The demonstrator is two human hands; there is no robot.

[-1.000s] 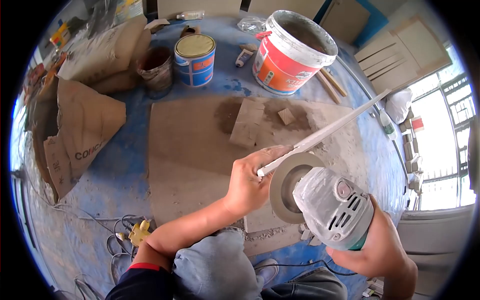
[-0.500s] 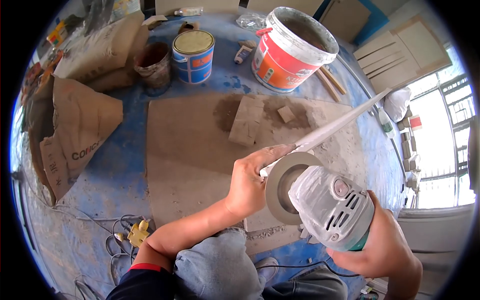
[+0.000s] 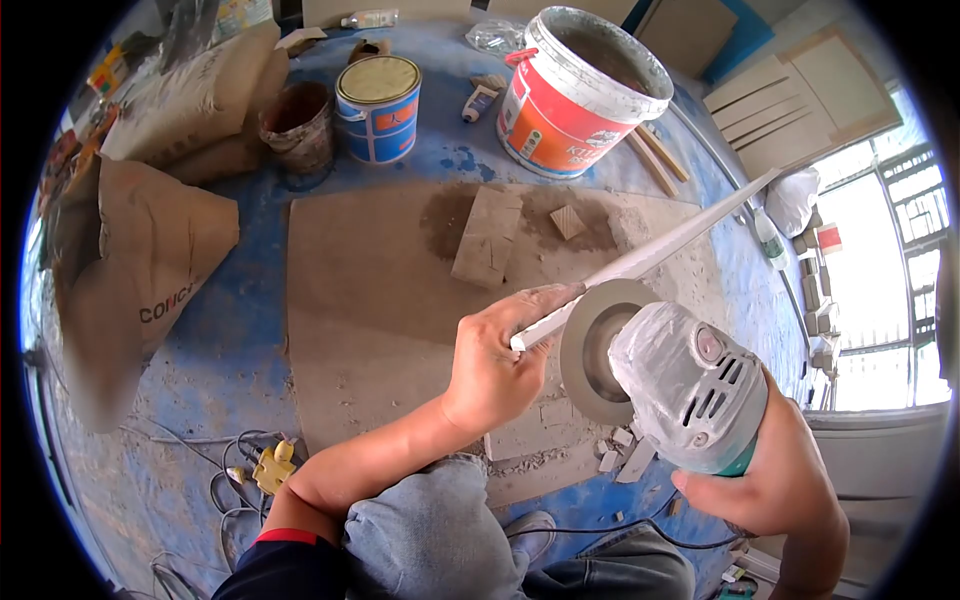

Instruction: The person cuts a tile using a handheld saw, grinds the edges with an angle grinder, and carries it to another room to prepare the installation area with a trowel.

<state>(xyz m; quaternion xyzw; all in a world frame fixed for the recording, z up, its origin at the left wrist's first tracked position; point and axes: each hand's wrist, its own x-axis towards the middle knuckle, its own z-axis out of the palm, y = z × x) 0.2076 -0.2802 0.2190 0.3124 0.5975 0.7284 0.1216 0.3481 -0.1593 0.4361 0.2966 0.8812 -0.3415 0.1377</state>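
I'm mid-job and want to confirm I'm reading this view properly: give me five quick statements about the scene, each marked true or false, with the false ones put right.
1. The right hand holds a grinder and the left hand holds a long pale strip. True.
2. The grinder has no disc fitted. False: a round disc shows on its side nearest the left hand.
3. The blue can stands left of the white-and-red bucket in the view. True.
4. The bucket lies tipped on its side. False: it stands upright.
5. A yellow connector is farther right in the view than the grinder. False: it is on the far side of the left hand, to the left.
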